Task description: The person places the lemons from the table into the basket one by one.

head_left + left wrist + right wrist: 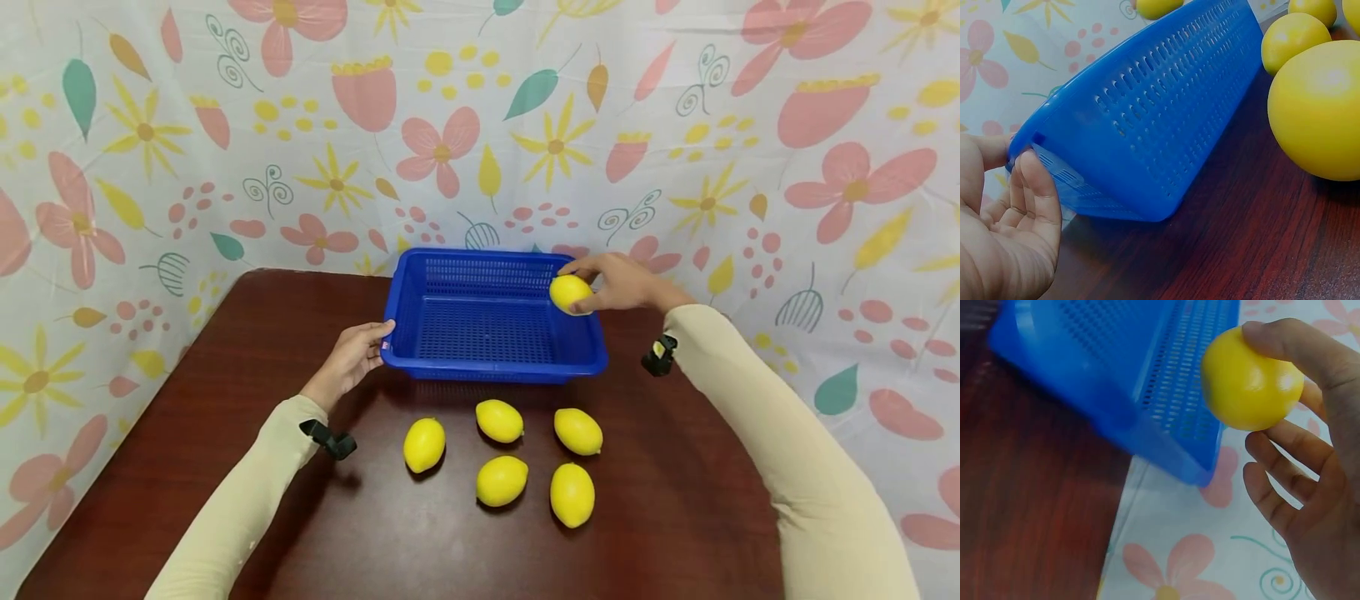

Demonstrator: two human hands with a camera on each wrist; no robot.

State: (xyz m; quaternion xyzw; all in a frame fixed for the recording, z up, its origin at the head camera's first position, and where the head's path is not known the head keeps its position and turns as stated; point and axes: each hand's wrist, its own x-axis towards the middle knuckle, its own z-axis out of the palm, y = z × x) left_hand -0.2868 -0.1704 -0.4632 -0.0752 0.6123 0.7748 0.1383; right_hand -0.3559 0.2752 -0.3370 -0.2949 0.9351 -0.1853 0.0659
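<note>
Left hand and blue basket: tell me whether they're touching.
Touching. The left wrist view shows it plainly: the left hand grips the blue basket by its rim at one corner, with no gap between them.

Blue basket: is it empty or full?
The basket looks empty: its floor shows bare in the head view, while the right hand grips a lemon.

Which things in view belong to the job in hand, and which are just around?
Job, by the look of it:
- blue basket, rim in left hand
- lemon in right hand
- five lemons on the table

Just around:
- table
- floral cloth
- black wrist device, one per arm
</note>
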